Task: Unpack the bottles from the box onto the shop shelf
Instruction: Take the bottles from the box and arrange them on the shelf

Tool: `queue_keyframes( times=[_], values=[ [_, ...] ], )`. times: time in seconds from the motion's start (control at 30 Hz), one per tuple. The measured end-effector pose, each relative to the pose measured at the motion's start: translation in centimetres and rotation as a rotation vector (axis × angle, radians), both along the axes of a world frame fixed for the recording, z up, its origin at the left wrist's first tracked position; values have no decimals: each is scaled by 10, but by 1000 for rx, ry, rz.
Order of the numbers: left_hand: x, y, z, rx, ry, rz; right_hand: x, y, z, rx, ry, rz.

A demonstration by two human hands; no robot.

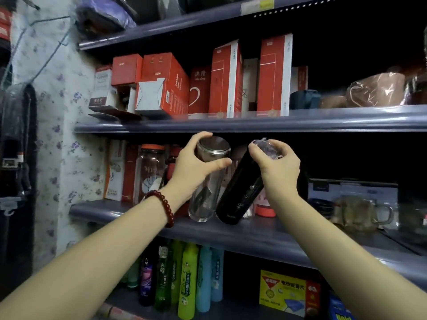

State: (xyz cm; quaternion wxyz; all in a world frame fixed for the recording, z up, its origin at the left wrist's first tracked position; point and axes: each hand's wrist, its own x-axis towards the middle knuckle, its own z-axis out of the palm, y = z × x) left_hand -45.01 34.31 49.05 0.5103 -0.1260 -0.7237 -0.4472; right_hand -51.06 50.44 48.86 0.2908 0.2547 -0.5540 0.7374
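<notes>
My left hand [196,167] grips a clear glass bottle [204,199] near its silver metal lid, holding it upright with its base at the middle shelf [265,236]. My right hand [275,165] holds the clear-capped top of a black bottle [238,195], which leans to the right, its bottom touching the same shelf beside the glass bottle. The two bottles stand close together at the shelf's front edge. The box they came from is not in view.
Behind the bottles stand an orange-lidded glass jar [150,172] and cartons. Glass mugs [360,213] sit to the right. Red boxes [226,79] fill the shelf above, coloured spray bottles [187,280] and a yellow box [284,292] the shelf below. A floral wall [60,135] is left.
</notes>
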Motion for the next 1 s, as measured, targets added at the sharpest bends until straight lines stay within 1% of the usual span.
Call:
queue_keyframes(
  times=[0.13, 0.27, 0.4, 0.5, 0.67, 0.73, 0.87, 0.93, 1.0],
  values=[
    [-18, 4, 7, -36, -29, 17, -17, 4, 1, 24, -36, 5],
    [-38, 7, 8, -105, -102, 82, -30, 7, 8, 33, -57, 81],
    [-57, 0, 9, -50, -157, 122, -50, 4, 16, 95, -91, 158],
    [-67, -9, 14, 11, -207, 78, -61, -2, 19, 128, -132, 209],
    [-78, -22, 17, 118, -255, 37, -72, -12, 3, 122, -71, 319],
    [-81, -25, 17, 124, -274, 16, -75, -18, -10, 135, -70, 348],
    [-84, -26, 6, 181, -406, -199, -80, -31, -27, 204, -74, 396],
    [-87, -31, -5, 188, -434, -211, -83, -34, -32, 226, -88, 387],
    [-88, -41, -17, 183, -469, -167, -84, -36, -38, 263, -110, 370]
  ],
)
